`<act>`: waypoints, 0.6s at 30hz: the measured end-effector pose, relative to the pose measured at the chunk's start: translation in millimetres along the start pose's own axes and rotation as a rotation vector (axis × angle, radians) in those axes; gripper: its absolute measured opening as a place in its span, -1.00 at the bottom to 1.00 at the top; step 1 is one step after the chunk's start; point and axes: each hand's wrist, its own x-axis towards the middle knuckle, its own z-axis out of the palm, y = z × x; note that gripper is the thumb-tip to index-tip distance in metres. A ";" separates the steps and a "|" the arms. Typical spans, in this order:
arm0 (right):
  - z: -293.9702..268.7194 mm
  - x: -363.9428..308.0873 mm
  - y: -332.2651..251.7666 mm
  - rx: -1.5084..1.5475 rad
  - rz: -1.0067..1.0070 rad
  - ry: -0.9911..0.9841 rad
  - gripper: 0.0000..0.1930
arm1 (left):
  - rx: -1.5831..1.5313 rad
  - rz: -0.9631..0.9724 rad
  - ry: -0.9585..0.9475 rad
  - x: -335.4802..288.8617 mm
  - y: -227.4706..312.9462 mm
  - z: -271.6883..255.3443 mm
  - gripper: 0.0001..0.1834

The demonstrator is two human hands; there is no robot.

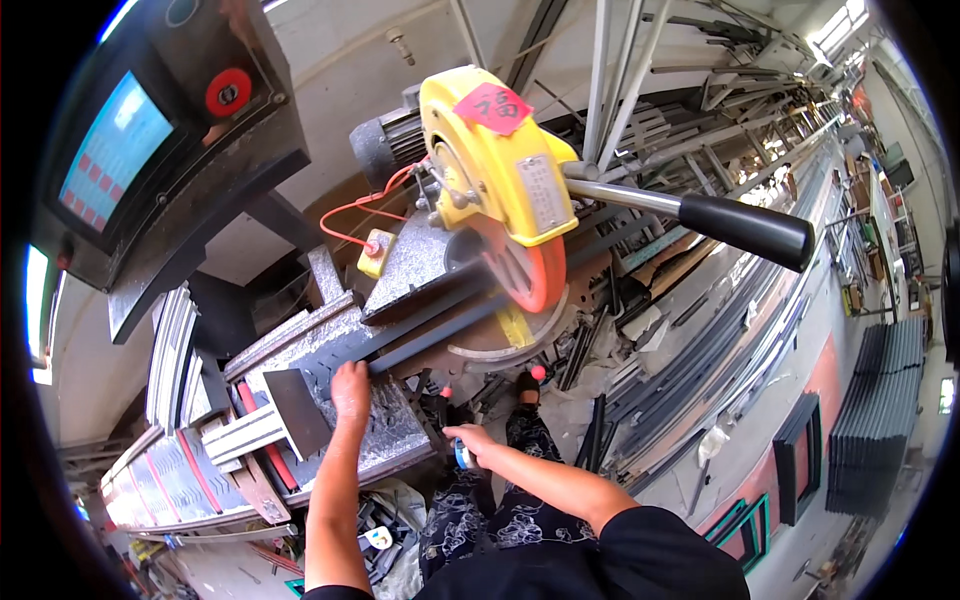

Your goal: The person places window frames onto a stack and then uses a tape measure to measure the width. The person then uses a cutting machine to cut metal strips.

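Observation:
My left hand (350, 388) is closed at the near end of a long dark grey bar (425, 338). That bar lies on the saw bed and runs toward the orange-rimmed disc (540, 275) of a yellow cut-off saw (470, 150). The saw's black-gripped handle (745, 228) sticks out to the right, with neither hand on it. My right hand (472, 441) is held low in front of my body, below a red ball knob (446, 392). Its fingers look curled, but what they hold is hidden. A small blue-and-white item (463, 455) shows against that hand.
A control box with a lit screen (115, 150) and red button (228, 92) overhangs the upper left. A dark stop plate (297, 413) stands beside my left forearm. Long metal profiles (720, 330) cover the floor at right; stacked dark frames (875, 420) stand beyond them.

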 end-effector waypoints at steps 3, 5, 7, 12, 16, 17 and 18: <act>-9.2 0.6 -1.8 0.059 0.025 0.042 -0.76 | 0.050 -0.049 -0.047 -9.9 -33.7 -6.1 -0.76; -10.7 0.6 -5.4 0.063 0.024 0.073 -0.75 | 0.051 -0.023 -0.067 -8.7 -40.3 -6.8 -0.71; -10.3 -0.5 -10.7 0.082 -0.022 0.077 -0.76 | 0.046 -0.028 -0.074 -7.1 -38.5 -7.0 -0.71; -19.6 -8.6 -31.4 0.061 -0.198 0.066 -0.74 | 0.005 -0.045 -0.073 -5.5 -33.8 -10.8 -0.68; -44.2 -11.8 -48.2 0.179 -0.229 0.092 -0.77 | -0.051 -0.095 -0.066 -8.0 -35.6 -9.3 -0.69; -52.0 -12.1 -50.6 0.200 -0.234 0.096 -0.78 | -0.075 -0.113 -0.070 -7.8 -35.8 -8.4 -0.69; -59.6 -11.8 -52.3 0.212 -0.237 0.116 -0.79 | -0.075 -0.112 -0.068 -7.3 -35.8 -7.5 -0.69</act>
